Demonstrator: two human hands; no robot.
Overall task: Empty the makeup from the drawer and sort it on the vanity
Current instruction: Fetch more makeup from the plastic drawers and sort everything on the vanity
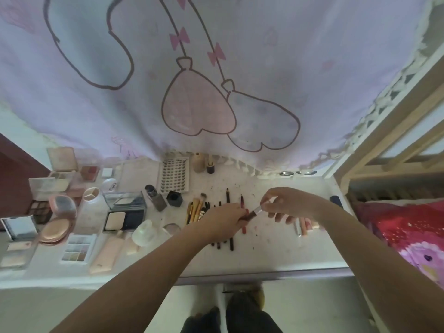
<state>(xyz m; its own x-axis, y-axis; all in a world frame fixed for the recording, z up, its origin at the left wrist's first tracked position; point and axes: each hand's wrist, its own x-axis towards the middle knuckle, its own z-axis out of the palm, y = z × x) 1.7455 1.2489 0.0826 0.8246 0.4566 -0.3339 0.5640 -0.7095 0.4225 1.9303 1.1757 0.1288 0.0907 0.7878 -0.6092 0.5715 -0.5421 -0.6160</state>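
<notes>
Over the middle of the white vanity top (276, 248), both hands hold one slim dark-red makeup stick (252, 213) with a silver end. My left hand (222, 221) grips its lower, dark end. My right hand (286, 204) pinches the silver end with thumb and forefinger. Under the left hand lies a row of dark pencils (227, 200) and several wooden-handled brushes (195, 207). A red pencil (243, 205) lies beside them. A few pale pink tubes (304, 224) lie under my right wrist.
Compacts, palettes and powder cases (60, 219) crowd the left of the vanity, with a lash tray (173, 175) and small bottles (204, 163) at the back. A printed curtain (216, 80) hangs behind. A bed with a red pillow (403, 227) stands at the right.
</notes>
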